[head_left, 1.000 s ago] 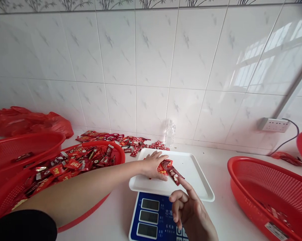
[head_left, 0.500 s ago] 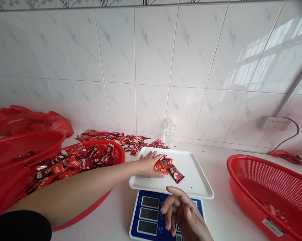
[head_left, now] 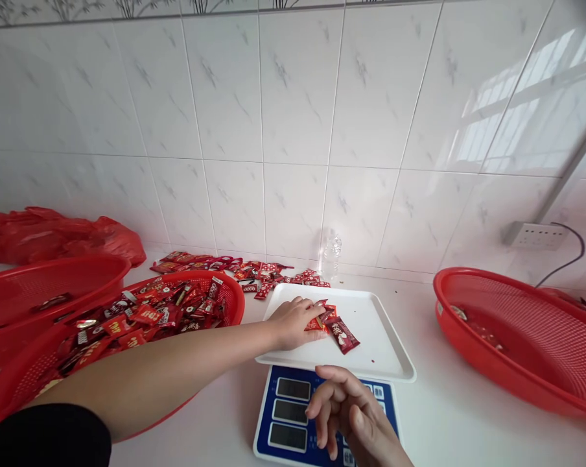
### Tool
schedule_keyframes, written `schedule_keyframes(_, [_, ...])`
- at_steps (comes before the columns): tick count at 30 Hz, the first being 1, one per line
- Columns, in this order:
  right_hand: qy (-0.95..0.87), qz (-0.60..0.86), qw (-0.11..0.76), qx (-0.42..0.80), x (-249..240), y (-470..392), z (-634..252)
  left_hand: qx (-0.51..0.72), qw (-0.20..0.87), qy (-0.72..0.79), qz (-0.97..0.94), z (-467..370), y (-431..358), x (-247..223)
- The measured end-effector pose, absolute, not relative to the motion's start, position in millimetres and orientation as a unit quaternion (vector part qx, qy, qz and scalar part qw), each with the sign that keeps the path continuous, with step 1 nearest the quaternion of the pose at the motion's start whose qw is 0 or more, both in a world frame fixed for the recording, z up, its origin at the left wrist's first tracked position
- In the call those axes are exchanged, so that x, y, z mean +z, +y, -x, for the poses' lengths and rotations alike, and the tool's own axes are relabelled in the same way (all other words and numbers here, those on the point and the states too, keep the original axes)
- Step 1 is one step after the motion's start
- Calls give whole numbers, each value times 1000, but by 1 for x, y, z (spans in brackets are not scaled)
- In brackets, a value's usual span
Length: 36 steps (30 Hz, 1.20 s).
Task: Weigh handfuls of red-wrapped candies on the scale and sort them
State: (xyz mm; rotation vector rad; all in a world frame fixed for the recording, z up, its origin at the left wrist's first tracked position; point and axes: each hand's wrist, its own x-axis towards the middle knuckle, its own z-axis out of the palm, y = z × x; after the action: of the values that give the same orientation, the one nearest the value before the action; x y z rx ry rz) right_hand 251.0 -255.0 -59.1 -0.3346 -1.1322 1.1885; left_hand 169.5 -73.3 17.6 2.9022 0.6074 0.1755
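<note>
Far left I had a crumpled red plastic bag (head_left: 54, 230) against the tiles, then a red basket (head_left: 40, 292) with one packet in it, and next to that a second red basket (head_left: 225, 293) heaped with red snack packets (head_left: 147, 314). More loose packets (head_left: 254, 272) were scattered along the wall behind it, with a small clear bottle (head_left: 330, 253) standing just past them.

My left hand (head_left: 293, 321) was lying on the white tray (head_left: 371, 353), fingers curled around a few red candy packets (head_left: 322, 316), so clenched on those. One darker packet (head_left: 342, 335) sat loose on the tray right beside them.

The tray sat on a blue scale (head_left: 286, 415). My right hand (head_left: 351, 415) hovered over the scale's panel, fingers loosely bent, holding nothing.

Off right, another red basket (head_left: 516, 350) was nearly bare inside, with a wall socket (head_left: 533, 235) and its cable behind.
</note>
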Motion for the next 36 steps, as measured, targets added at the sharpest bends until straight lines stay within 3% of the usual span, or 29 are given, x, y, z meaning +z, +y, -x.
schedule_keyframes(5, [-503, 157, 665, 529, -59, -254, -251, 59, 104, 203, -972, -172, -72, 17])
schedule_keyframes(12, [-499, 182, 664, 526, -59, -256, -251, 30, -41, 160, -986, -169, -69, 26])
schedule_keyframes(17, [-500, 193, 656, 531, -55, -259, -250, 75, -29, 188, -979, -160, -64, 37])
schedule_keyframes(22, [-498, 211, 650, 534, -52, -263, -249, 223, 134, 200, -945, -158, -64, 47])
schedule_keyframes(28, [-491, 235, 666, 510, -52, -266, -246, 404, 529, 259, -700, -149, -98, 67])
schedule_keyframes(33, [-369, 319, 821, 296, -49, -265, -254, 460, 730, 168, -477, -118, -132, 65])
schedule_keyframes(36, [-285, 375, 857, 210, -43, -262, -265, 439, 787, 158, -404, -104, -133, 47])
